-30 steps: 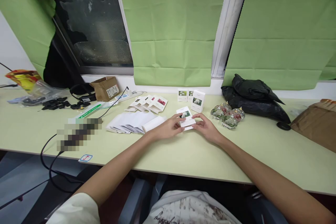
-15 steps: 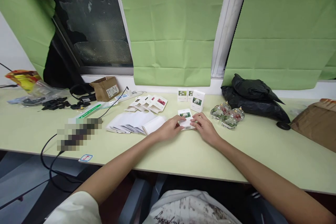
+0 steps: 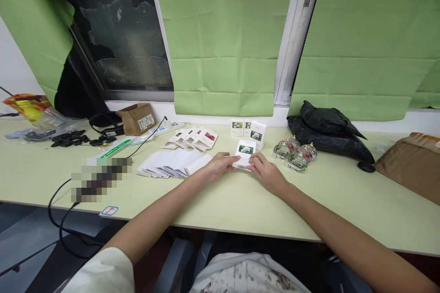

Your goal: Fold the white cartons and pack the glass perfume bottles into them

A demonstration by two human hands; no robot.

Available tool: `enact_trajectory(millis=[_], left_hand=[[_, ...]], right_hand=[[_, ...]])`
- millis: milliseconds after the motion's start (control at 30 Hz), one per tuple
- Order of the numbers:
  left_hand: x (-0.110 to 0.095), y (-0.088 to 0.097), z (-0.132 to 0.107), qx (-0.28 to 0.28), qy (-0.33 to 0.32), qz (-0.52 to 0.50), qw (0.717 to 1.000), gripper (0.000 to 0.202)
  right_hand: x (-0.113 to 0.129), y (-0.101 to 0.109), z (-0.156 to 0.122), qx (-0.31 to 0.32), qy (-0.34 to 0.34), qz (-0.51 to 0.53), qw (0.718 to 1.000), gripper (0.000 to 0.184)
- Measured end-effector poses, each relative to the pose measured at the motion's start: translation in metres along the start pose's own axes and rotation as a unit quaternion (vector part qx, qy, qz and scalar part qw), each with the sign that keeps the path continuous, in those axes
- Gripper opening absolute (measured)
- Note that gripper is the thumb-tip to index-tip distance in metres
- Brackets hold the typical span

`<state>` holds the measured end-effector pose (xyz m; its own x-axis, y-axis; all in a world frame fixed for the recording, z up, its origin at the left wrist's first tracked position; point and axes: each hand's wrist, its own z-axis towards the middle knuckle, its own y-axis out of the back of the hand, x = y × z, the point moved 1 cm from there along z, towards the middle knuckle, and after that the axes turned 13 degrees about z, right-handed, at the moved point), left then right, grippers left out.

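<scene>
Between my two hands is a small white box [image 3: 246,150] with a white-flower picture and a barcode at its near end. My left hand [image 3: 222,165] grips its left side, thumb on the printed face. On the right edge, the fingers of my right hand [image 3: 264,170] are closed near the barcode end. Just behind stands a similar white box [image 3: 257,134], upright, and farther back are two smaller-looking flower boxes [image 3: 237,127]. Left of my hands lie a stack of flat white cartons [image 3: 168,163] and several flat cartons with coloured pictures [image 3: 208,138].
Clear ornaments [image 3: 297,162] with red and green contents sit to the right. Beyond them are black plastic bags [image 3: 330,130] and a large brown package [image 3: 410,165]. An open cardboard box [image 3: 135,120], black cables and plastic bags [image 3: 51,123] occupy the left of the table [image 3: 220,206].
The box in my hands now looks slightly raised and tilted toward me. My left fingers have moved round its side and underneath. The view has shifted slightly.
</scene>
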<state>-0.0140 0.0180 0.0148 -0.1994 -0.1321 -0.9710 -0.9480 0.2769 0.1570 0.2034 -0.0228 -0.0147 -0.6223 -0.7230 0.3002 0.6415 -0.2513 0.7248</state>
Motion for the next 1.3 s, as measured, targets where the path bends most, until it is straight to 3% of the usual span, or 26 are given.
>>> enact_trajectory(millis=[100,200,333,400,533,733,867,967,1000,1067,1133,1200,1300], left_hand=[[-0.008,0.014,0.009,-0.001,-0.066,0.071,0.995,0.057],[-0.021,0.032,0.029,-0.048,-0.133,0.146,0.979,0.049],[-0.039,0.052,0.069,-0.091,-0.161,0.204,0.961,0.048],[-0.043,0.056,0.088,-0.1,-0.165,0.232,0.954,0.048],[-0.037,0.053,0.11,-0.087,-0.155,0.278,0.944,0.053],[-0.032,0.044,0.115,-0.079,-0.14,0.328,0.931,0.062],[-0.052,0.049,0.097,-0.126,-0.117,0.37,0.913,0.077],[-0.054,0.042,0.056,-0.158,-0.15,0.4,0.89,0.066],[-0.049,0.037,0.037,-0.152,-0.183,0.416,0.878,0.056],[-0.03,0.023,0.0,-0.102,-0.301,0.513,0.797,0.036],[-0.005,0.014,-0.029,-0.077,-0.341,0.579,0.736,0.03],[0.019,0.012,-0.044,-0.072,-0.342,0.614,0.708,0.029],[0.034,0.02,-0.043,-0.083,-0.33,0.638,0.691,0.031]], right_hand=[[0.005,0.007,0.002,-0.012,-0.042,0.051,0.998,0.029],[0.005,0.026,0.007,-0.049,-0.06,0.036,0.996,0.03],[-0.011,0.074,0.017,-0.19,-0.085,-0.052,0.977,0.027],[-0.025,0.1,0.019,-0.221,-0.121,-0.088,0.964,0.026],[-0.055,0.135,0.017,-0.178,-0.175,-0.114,0.962,0.017],[-0.081,0.131,-0.002,-0.097,-0.208,-0.113,0.967,0.015],[-0.083,0.125,-0.006,-0.075,-0.217,-0.138,0.963,0.023],[-0.081,0.124,-0.001,-0.033,-0.225,-0.187,0.956,0.028],[-0.08,0.124,0.002,-0.011,-0.225,-0.208,0.952,0.029],[-0.079,0.122,0.009,0.031,-0.221,-0.243,0.944,0.03],[-0.078,0.118,0.017,0.059,-0.214,-0.262,0.939,0.029],[-0.078,0.113,0.024,0.073,-0.207,-0.271,0.937,0.026],[-0.079,0.107,0.033,0.094,-0.204,-0.285,0.932,0.023]])
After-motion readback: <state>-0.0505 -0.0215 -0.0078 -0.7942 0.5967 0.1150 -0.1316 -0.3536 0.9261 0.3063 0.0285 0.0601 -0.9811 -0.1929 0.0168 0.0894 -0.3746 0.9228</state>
